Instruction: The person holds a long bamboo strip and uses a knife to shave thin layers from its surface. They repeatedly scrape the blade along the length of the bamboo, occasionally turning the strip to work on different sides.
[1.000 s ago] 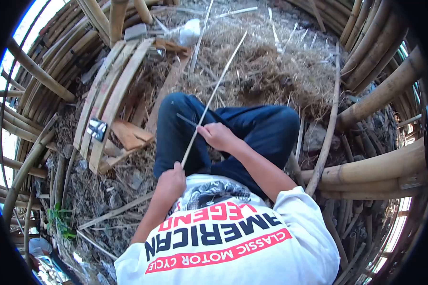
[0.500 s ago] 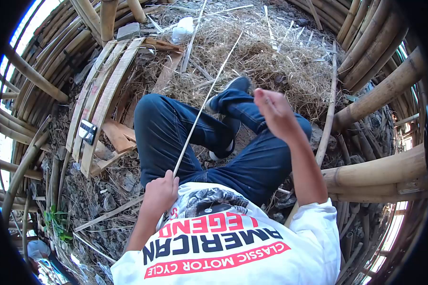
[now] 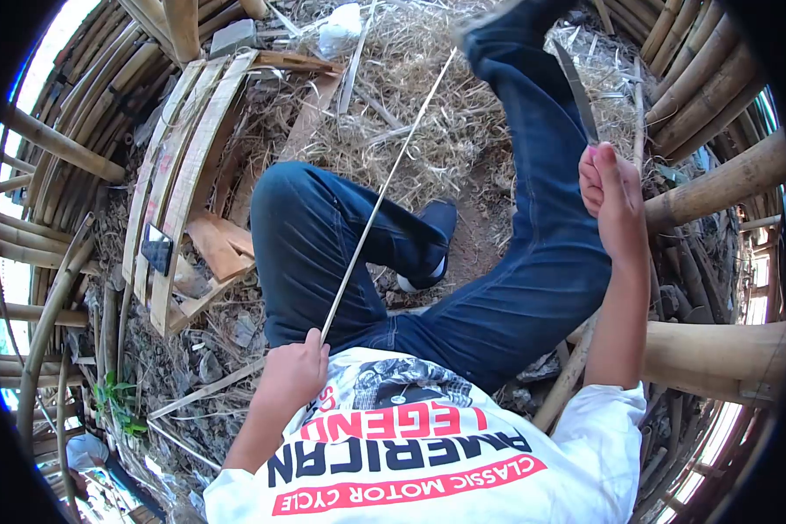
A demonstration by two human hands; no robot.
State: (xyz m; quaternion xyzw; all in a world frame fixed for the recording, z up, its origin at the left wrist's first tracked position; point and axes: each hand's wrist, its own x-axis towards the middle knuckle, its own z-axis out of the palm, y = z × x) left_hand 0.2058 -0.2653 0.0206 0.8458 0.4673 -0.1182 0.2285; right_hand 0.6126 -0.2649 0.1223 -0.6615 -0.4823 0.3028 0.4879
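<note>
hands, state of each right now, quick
Left hand: closed, holding the lower end of the thin pale strip.
Right hand: closed, holding the knife, blade pointing away.

A phone (image 3: 156, 249) lies on some wooden slats (image 3: 194, 162) at the left of my feed, and I can also see a grey block (image 3: 234, 37) just beyond their far end, a white bag (image 3: 340, 30) near dry shavings (image 3: 463, 131), a green plant (image 3: 120, 403) lower left, and thick bamboo poles (image 3: 716, 349) at the right.
</note>
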